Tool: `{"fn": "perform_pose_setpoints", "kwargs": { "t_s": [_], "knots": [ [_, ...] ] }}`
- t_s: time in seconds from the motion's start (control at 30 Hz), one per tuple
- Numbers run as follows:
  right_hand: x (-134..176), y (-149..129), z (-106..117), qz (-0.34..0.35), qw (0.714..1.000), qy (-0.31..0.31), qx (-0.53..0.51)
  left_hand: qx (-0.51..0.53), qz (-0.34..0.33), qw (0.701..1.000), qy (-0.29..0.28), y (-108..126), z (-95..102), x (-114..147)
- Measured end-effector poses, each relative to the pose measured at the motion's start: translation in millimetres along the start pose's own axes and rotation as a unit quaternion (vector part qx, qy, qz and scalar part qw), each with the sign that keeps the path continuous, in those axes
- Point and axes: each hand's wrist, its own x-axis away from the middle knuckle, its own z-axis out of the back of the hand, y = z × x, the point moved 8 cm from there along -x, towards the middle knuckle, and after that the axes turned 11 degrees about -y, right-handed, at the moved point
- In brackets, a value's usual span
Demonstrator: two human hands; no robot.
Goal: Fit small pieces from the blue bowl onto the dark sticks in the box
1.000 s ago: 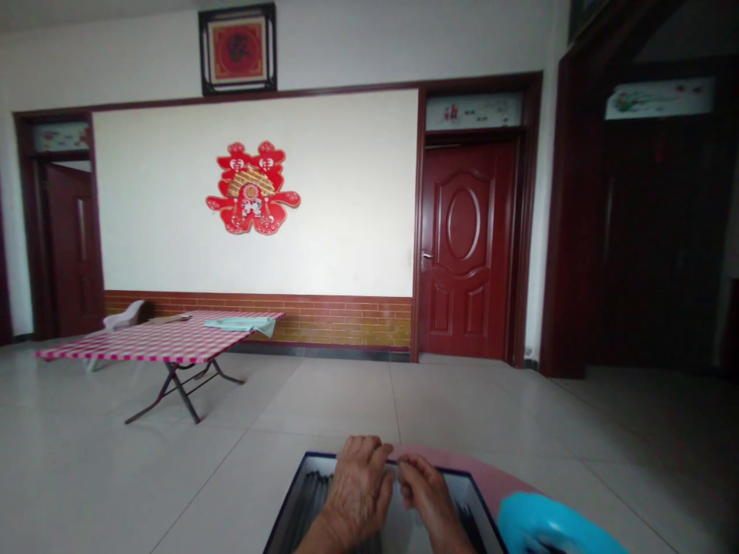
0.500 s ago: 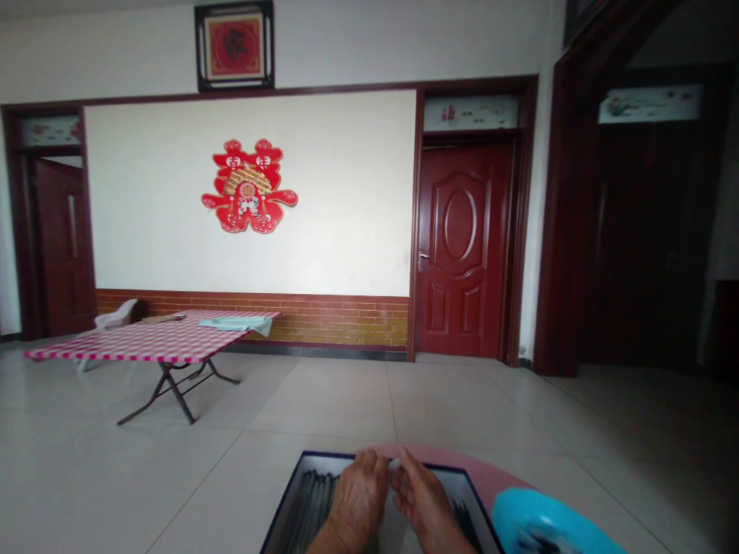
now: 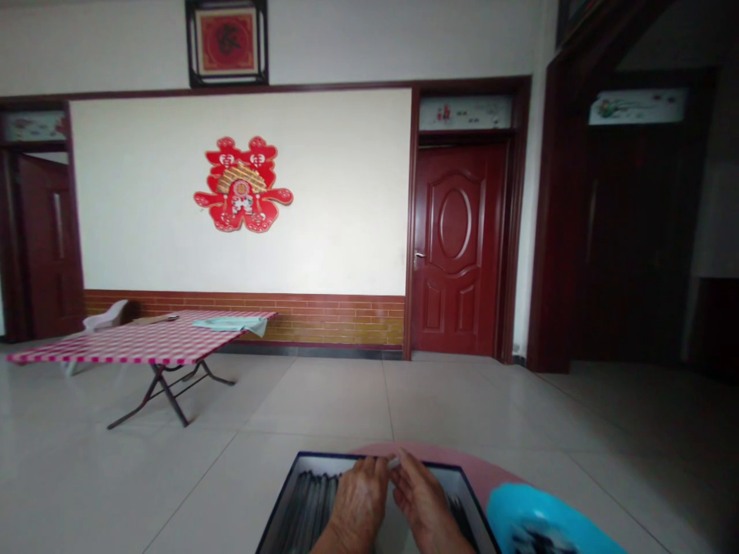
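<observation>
Both hands meet above a shallow box (image 3: 476, 496) with a dark blue rim and pale inner walls. My left hand (image 3: 359, 496) is closed, its fingers curled down over the middle of the box. My right hand (image 3: 424, 500) is closed too, with the thumb side turned up. Between the fingertips of the two hands shows the pale end of a small white piece (image 3: 393, 463); the rest of it is hidden. A row of thin dark rods (image 3: 309, 504) lies in the box's left part. More dark rods (image 3: 456, 509) show beside my right wrist.
The box rests on a pink round surface (image 3: 479, 473). A bright blue basin (image 3: 534, 504) with dark things in it stands at the right. Farther off is a folding table (image 3: 144, 342) with a checked cover and a pale green cloth (image 3: 231, 324). A red door (image 3: 459, 246) stands behind.
The camera view has turned slightly to the right, so the room shifts a little left. Both hands stay together over the box, with only slight finger movement.
</observation>
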Motion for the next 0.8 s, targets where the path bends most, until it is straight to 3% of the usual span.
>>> {"fn": "perform_pose_setpoints", "kwargs": {
  "t_s": [0.23,0.37,0.43,0.53,0.73,0.8],
  "knots": [
    [3.6,-14.7,-4.8,0.039,0.998,0.01,0.051,0.029,-0.024,0.999,0.018,0.0,-3.6,0.1],
    [-0.5,-17.6,-2.5,0.05,0.996,0.008,0.075,0.177,-0.026,0.982,0.055,-6.6,-3.2,-3.0],
    [-3.9,-17.6,-0.5,0.051,0.995,0.006,0.088,0.326,-0.018,0.945,0.034,-12.3,-10.1,-7.8],
    [-7.3,-22.0,-3.9,0.068,0.991,-0.023,0.115,0.511,0.017,0.857,-0.056,-15.6,-27.6,-12.6],
    [-1.9,-34.9,-33.9,0.078,0.98,-0.17,0.067,0.716,0.04,0.673,-0.181,-6.7,-36.4,-3.6],
    [-0.4,-33.9,-36.9,0.062,0.981,-0.177,0.037,0.709,0.03,0.685,-0.167,-7.7,-34.9,-5.0]
  ]
}}
